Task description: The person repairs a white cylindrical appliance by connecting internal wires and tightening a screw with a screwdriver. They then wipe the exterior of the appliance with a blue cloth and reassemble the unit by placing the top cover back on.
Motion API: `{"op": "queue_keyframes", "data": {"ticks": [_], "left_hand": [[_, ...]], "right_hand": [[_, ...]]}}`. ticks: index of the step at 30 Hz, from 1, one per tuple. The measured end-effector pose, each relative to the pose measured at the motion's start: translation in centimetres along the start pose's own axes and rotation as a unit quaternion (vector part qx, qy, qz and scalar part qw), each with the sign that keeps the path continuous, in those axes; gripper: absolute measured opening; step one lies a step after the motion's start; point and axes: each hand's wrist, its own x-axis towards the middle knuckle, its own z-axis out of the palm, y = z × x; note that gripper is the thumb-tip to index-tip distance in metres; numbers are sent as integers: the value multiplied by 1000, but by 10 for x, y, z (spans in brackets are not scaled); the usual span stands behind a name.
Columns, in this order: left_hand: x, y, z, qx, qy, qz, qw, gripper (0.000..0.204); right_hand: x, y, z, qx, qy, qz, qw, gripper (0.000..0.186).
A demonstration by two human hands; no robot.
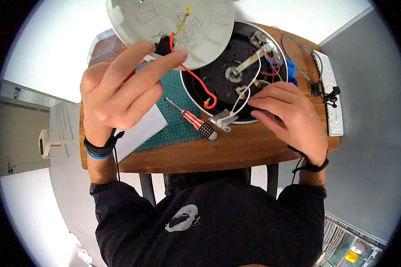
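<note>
My left hand grips a pale round plastic cover at its black fitting, raised at the top. Red and yellow wires are attached to the cover; the red one runs down into a black round housing with a metal rim. The fingers of my right hand are apart at the housing's right front, near white wires; their tips are partly hidden. A small metal bracket lies at the front rim. A red-and-white-handled screwdriver rests on a green cutting mat.
The curved wooden table also bears white paper at left and a white strip-shaped object with a black clip and grey cable at right. A grey panel stands to the right, and a white stool is beyond the left side.
</note>
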Motion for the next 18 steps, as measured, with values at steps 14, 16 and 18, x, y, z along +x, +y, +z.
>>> {"op": "queue_keyframes", "data": {"ticks": [14, 16, 18], "left_hand": [[10, 1, -2, -63, -24, 22, 998, 15], [7, 2, -2, -36, -23, 21, 999, 17], [5, 2, 0, -33, -10, 21, 999, 19]], "right_hand": [[20, -7, -17, 149, -129, -127, 972, 26], [16, -10, 4, 65, -119, -172, 976, 24], [13, -13, 12, 10, -111, -170, 979, 22]]}}
